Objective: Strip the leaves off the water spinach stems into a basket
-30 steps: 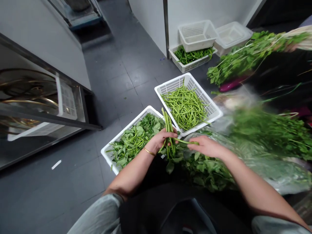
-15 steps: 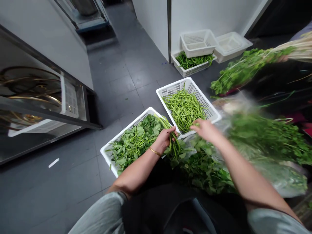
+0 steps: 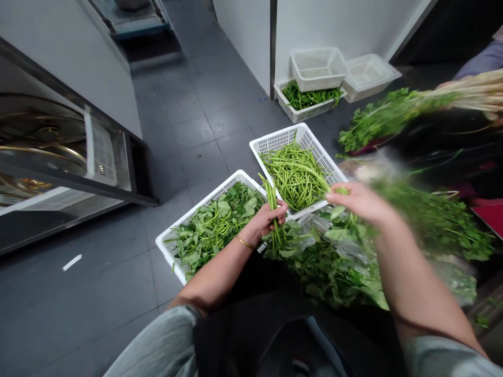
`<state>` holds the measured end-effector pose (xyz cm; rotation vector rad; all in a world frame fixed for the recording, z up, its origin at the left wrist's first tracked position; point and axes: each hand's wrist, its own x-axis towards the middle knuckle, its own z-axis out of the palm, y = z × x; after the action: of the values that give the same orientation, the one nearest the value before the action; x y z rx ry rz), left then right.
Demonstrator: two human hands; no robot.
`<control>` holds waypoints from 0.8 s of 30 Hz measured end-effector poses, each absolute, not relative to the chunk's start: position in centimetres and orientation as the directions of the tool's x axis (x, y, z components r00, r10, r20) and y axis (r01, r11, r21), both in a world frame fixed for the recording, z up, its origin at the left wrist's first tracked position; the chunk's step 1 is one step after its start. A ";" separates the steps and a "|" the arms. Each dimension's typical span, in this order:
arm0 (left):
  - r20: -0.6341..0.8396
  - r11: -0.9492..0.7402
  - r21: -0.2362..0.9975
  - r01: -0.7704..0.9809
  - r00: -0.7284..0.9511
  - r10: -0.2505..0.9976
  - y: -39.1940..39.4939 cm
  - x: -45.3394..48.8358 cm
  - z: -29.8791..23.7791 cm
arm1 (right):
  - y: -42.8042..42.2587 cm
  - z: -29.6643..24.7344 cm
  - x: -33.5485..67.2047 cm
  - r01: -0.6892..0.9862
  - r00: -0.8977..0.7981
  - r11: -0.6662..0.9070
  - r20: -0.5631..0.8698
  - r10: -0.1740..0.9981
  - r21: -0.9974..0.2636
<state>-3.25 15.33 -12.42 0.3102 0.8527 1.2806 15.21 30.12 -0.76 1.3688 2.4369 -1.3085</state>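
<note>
My left hand [image 3: 269, 217] is closed round a bunch of green leafy stems [image 3: 271, 192], cut ends up and leaves hanging below. My right hand [image 3: 357, 200] pinches a leafy green stem [image 3: 310, 167], which stretches left over a white basket [image 3: 275, 137] full of bare green stems [image 3: 293, 180]. Some leaves hang under the right hand, slightly blurred. Left of my left hand stands another white basket [image 3: 196, 208], heaped with leafy tops [image 3: 214, 222]. Loose leafy greens [image 3: 330, 267] lie below and between my hands, partly over clear plastic.
By the wall, one white basket [image 3: 319, 68] rests on another holding green vegetables [image 3: 310, 98], beside a white tub [image 3: 367, 78]. At right, a co-worker's sleeve [image 3: 477, 60] shows behind long-stemmed herbs [image 3: 396, 112]. A metal shelf [image 3: 78, 193] stands left.
My right hand has moved right, away from the stem basket, and a stem now trails from it. The bunch in my left hand is more upright. The view has shifted slightly.
</note>
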 end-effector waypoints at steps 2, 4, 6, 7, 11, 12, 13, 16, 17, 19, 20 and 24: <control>-0.348 0.297 0.622 -0.724 0.084 0.934 15.4 -3.9 -12.3 | 32.2 -0.5 15.3 0.805 -0.520 0.289 -0.383 0.764 -0.517; -0.307 0.275 0.591 -0.758 0.104 0.946 15.4 -4.4 -11.9 | 32.1 -1.2 15.0 0.853 -0.475 0.308 -0.381 0.793 -0.421; -0.268 0.246 0.565 -0.788 0.106 0.957 15.3 -4.7 -11.2 | 29.8 -2.4 14.9 0.819 -0.547 0.326 -0.470 0.693 -0.472; -0.253 0.235 0.554 -0.799 0.108 0.961 15.2 -4.6 -10.7 | 27.9 -3.0 14.9 0.772 -0.617 0.336 -0.508 0.602 -0.540; -0.235 0.226 0.557 -0.799 0.110 0.966 14.2 -3.8 -8.6 | 19.5 -4.6 15.7 0.578 -0.814 0.474 -0.428 0.394 -0.664; -0.237 0.232 0.585 -0.777 0.110 0.965 13.8 -3.5 -8.2 | 17.9 -4.7 16.2 0.574 -0.816 0.510 -0.395 0.422 -0.641; -0.240 0.241 0.622 -0.745 0.111 0.964 13.4 -3.1 -7.7 | 16.6 -4.6 16.7 0.588 -0.804 0.527 -0.367 0.469 -0.614; -0.257 0.272 0.743 -0.611 0.114 0.960 12.0 -2.1 -6.5 | 13.8 -3.4 18.8 0.662 -0.723 0.516 -0.281 0.631 -0.544; -0.261 0.277 0.778 -0.564 0.112 0.959 11.5 -1.8 -6.1 | 13.1 -2.8 19.5 0.679 -0.700 0.518 -0.248 0.670 -0.520; -0.261 0.285 0.827 -0.485 0.118 0.958 10.4 -1.3 -5.2 | 11.8 -1.6 20.9 0.680 -0.688 0.518 -0.208 0.695 -0.518; -0.259 0.288 0.843 -0.455 0.128 0.957 9.8 -1.0 -4.6 | 11.3 -1.0 21.6 0.660 -0.696 0.508 -0.197 0.690 -0.553; -0.244 0.295 0.880 -0.371 0.178 0.953 8.0 0.4 -2.3 | 9.7 0.4 23.3 0.502 -0.705 0.317 -0.168 0.689 -0.804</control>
<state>0.43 7.98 -2.30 0.7733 0.9438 1.0822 23.29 9.75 0.36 1.2464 2.7104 -1.5216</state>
